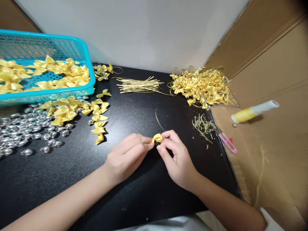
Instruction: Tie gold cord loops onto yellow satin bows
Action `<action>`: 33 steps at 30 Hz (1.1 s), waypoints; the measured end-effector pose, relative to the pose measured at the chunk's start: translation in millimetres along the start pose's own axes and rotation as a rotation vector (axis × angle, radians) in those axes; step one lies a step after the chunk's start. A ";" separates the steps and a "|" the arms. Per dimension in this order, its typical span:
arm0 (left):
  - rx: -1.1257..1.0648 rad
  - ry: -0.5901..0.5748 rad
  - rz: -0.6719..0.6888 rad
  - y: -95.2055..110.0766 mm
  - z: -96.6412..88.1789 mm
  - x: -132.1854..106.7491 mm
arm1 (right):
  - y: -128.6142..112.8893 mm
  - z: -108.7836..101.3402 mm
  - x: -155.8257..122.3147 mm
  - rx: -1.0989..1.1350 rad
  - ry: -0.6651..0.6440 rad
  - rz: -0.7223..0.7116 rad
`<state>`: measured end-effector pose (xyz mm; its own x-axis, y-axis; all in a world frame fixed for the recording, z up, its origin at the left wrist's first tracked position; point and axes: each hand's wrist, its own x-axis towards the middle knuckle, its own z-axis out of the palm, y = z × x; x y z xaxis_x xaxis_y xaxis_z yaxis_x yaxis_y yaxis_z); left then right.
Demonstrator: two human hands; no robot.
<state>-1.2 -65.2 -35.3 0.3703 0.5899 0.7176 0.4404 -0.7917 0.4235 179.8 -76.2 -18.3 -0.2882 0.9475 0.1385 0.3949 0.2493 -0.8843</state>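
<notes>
A small yellow ribbon bow (158, 138) is held between my two hands, above the black table. My left hand (131, 154) pinches one side of the bow between thumb and fingertips. On the other side, the closed fingers of my right hand (176, 157) grip a thin gold wire (159, 121) at the bow. The wire's free end curves up and away from the fingers. Exactly how the wire passes around the bow is hidden by the fingertips. Several loose yellow bows (98, 128) lie in a column left of my hands.
A turquoise basket (88, 61) of bows stands back left, with silver beads (36, 128) before it. Gold wires (139, 85) lie at the back. To the right are a pile of wired bows (202, 85), wire clippings (204, 126), pink-handled scissors (228, 142) and a yellow-white roll (255, 111).
</notes>
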 end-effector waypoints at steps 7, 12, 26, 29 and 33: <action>-0.006 0.047 -0.122 2.6 -1.8 6.4 | 1.7 -2.3 3.9 -0.018 -0.026 0.033; -0.065 0.006 -0.197 2.1 -4.7 4.0 | 2.0 1.3 4.8 0.035 0.039 0.057; -0.241 0.027 -0.333 2.5 -0.8 4.9 | 6.0 7.4 2.9 0.022 0.072 -0.043; -0.255 0.043 -0.354 3.4 -0.7 5.5 | 5.9 9.5 1.1 0.048 0.070 -0.016; -0.255 0.023 -0.343 4.9 -1.5 5.1 | 5.5 11.3 -1.5 0.100 0.073 0.017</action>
<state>1.6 -66.3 -28.7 0.2176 0.8247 0.5220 0.3178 -0.5656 0.7610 172.6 -78.5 -28.4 -0.2168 0.9643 0.1523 0.3090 0.2158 -0.9262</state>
